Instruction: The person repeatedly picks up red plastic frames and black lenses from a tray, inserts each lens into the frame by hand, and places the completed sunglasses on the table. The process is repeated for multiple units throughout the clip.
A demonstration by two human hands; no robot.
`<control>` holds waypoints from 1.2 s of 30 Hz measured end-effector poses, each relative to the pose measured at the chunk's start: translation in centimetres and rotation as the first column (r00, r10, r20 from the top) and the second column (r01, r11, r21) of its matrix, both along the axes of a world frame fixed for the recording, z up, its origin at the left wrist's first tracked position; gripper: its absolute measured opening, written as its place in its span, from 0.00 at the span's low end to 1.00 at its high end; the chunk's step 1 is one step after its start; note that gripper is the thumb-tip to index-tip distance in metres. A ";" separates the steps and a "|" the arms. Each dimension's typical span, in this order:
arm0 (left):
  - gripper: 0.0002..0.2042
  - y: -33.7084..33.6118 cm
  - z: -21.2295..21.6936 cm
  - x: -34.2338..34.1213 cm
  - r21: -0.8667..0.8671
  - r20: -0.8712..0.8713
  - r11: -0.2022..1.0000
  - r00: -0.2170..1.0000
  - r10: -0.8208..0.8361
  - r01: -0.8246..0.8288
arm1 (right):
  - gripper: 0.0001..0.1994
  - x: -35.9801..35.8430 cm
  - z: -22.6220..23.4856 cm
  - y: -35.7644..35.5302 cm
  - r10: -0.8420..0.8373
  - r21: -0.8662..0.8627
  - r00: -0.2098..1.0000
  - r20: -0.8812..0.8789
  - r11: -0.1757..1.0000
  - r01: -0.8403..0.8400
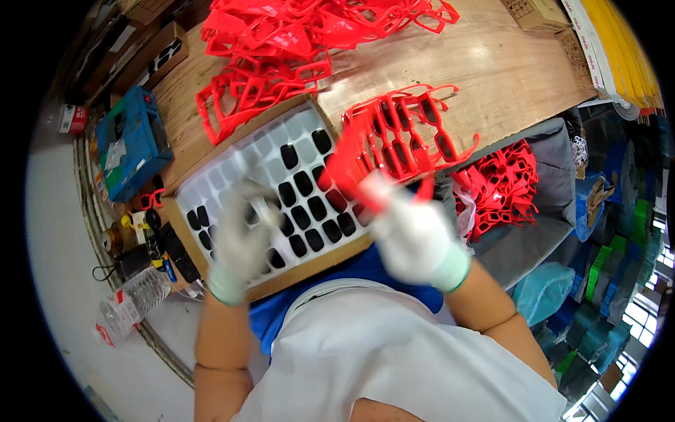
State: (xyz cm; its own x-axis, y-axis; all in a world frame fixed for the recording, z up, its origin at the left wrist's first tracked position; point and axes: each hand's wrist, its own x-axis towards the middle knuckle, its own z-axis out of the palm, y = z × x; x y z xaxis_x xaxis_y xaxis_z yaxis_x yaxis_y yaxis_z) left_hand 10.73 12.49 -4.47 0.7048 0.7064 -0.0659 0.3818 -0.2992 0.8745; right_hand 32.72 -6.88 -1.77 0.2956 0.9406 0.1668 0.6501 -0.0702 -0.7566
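- So both hands are in white knit gloves with green cuffs, and both are blurry
- left hand sits over the near left part of the white lens tray; its fingers are curled round something small and pale, too smeared to say what it is
- right hand is at the tray's right edge, fingers closed on a red glasses frame that's held up over the tray's right side
- that tray lies in a shallow cardboard box on the wooden table, and dark lenses fill a good part of its pockets, mostly the middle and right; the far left pockets look bare
- just beyond the right hand there's a neat row of red frames stacked on the table
- big loose heap of red frames at the far side
- more red frames in a grey bin off the table's right edge
- blue case to the left, clear plastic bottle down on the floor
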 end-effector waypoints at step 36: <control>0.20 -6.7 2.7 -7.3 -0.473 0.264 0.842 0.871 0.415 -0.258 | 0.20 -5.2 -9.8 15.9 0.096 -0.575 0.952 0.292 0.813 0.094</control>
